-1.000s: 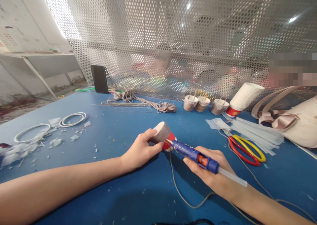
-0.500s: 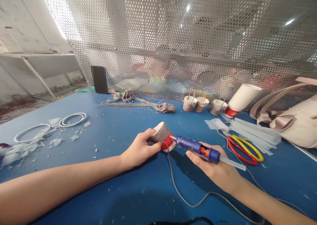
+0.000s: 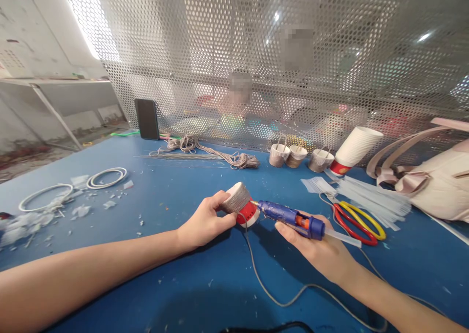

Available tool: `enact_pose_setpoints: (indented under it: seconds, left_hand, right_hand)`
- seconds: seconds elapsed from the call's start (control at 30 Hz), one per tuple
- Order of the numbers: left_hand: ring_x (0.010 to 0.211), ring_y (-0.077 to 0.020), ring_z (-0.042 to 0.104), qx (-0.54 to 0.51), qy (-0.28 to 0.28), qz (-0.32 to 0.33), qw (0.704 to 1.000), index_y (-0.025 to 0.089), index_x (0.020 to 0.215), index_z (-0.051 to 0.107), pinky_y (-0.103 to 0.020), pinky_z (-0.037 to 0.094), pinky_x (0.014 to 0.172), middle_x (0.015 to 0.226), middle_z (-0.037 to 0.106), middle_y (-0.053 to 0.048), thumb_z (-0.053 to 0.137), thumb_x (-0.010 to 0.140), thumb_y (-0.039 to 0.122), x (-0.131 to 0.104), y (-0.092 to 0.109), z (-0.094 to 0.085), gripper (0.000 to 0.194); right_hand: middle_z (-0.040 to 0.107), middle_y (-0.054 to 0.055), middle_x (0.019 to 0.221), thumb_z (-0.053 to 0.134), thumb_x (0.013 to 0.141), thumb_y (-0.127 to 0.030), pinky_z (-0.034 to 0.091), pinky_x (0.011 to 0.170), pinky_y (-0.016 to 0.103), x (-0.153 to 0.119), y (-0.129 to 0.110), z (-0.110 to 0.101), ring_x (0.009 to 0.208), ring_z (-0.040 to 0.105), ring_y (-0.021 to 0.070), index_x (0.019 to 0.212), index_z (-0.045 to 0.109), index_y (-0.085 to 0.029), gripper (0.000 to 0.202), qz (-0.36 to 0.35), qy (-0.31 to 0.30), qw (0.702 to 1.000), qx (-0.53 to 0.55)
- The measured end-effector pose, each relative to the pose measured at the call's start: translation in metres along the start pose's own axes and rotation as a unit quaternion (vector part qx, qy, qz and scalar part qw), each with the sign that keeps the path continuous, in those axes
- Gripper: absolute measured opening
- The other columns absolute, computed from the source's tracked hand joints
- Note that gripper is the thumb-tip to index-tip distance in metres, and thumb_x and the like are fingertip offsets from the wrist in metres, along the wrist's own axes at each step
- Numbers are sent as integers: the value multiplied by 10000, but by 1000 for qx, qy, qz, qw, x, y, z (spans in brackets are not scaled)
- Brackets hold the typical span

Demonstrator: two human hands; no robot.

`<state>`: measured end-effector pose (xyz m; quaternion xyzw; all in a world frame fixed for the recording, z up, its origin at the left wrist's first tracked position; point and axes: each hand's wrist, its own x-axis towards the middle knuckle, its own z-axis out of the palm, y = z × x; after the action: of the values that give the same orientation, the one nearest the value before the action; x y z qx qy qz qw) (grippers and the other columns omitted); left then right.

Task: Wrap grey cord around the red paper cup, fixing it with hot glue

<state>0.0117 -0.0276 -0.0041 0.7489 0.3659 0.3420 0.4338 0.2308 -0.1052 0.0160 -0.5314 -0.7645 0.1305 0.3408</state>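
1. Paper cup (image 3: 249,210): located at the centre of the work area, tilted, held close above or against the table (image 3: 183,186); contact is not clear.
2. Completed portion: cord turns cover the end toward the left hand (image 3: 207,220) in a close band.
3. Uncovered portion: the red band and white edge at the opposite end carry no visible cord turns.
4. Cord supply: the loose cord (image 3: 282,305) leaves the cup, curves across the table and runs toward the right forearm; length appears ample.
5. Left hand: fingers clamped on the wrapped portion.
6. Right hand (image 3: 318,247): fingers clamped around the blue glue gun (image 3: 282,214). The nozzle points at the red band; whether it touches cannot be told.
7. Reference units: three wrapped cups (image 3: 296,158) stand upright behind, with loop-like pieces above them; the held cup shows none.
8. Unwrapped stock: a tilted cup stack (image 3: 358,147) lies beside them.
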Motion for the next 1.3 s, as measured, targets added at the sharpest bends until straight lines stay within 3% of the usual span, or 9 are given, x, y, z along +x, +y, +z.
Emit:
enact_pose_setpoints:
  seconds: [0.2, 0.37, 0.57, 0.8, 1.0, 1.3]
  left_hand:
    - [722, -155, 554, 2, 5, 8, 1000, 144, 765, 637, -260, 461, 694, 731, 600, -11, 547, 687, 200, 0, 1, 0, 132]
    - [750, -168, 556, -5, 1, 13, 1000, 139, 776, 628, -282, 463, 715, 763, 608, -23, 543, 686, 208, 0, -1, -1, 142]
    - [746, -162, 545, 9, -8, 10, 1000, 134, 789, 618, -284, 453, 718, 766, 590, -20, 527, 697, 212, 1, -1, -2, 152]
    - [735, -153, 536, 12, -12, 7, 1000, 133, 775, 612, -277, 445, 712, 760, 570, -14, 524, 698, 217, 1, 0, -2, 144]
    - [729, -154, 529, 2, -7, 10, 1000, 135, 774, 613, -280, 447, 708, 750, 564, -13, 531, 690, 223, 0, 1, -1, 147]
    - [698, -138, 509, -14, 12, -5, 1000, 136, 774, 608, -248, 435, 655, 721, 569, -4, 572, 692, 249, 1, 1, 3, 145]
  right_hand:
    - [628, 12, 574, 456, 869, -390, 480, 546, 299, -3, -2, 4, 499, 567, 158, 630, 628, -255, 323, 17, -4, 1000, 7]
    - [710, 34, 692, 499, 836, -360, 507, 636, 330, 0, -3, -3, 641, 637, 203, 725, 690, -262, 242, 26, 8, 1000, -13]
    - [599, -7, 508, 471, 869, -339, 471, 512, 270, 0, -13, -4, 451, 541, 133, 617, 647, -235, 325, 23, -13, 999, 33]
    - [701, 50, 686, 548, 798, -360, 511, 667, 362, 0, -5, -4, 681, 647, 227, 712, 702, -250, 208, 42, 32, 999, -9]
    - [553, -2, 496, 514, 841, -355, 447, 497, 287, 0, -15, -2, 439, 506, 137, 567, 610, -233, 316, 51, -20, 997, 62]
    - [476, -37, 517, 517, 850, -349, 410, 511, 247, -7, -12, 13, 462, 456, 102, 570, 472, -209, 316, 30, -38, 998, 32]
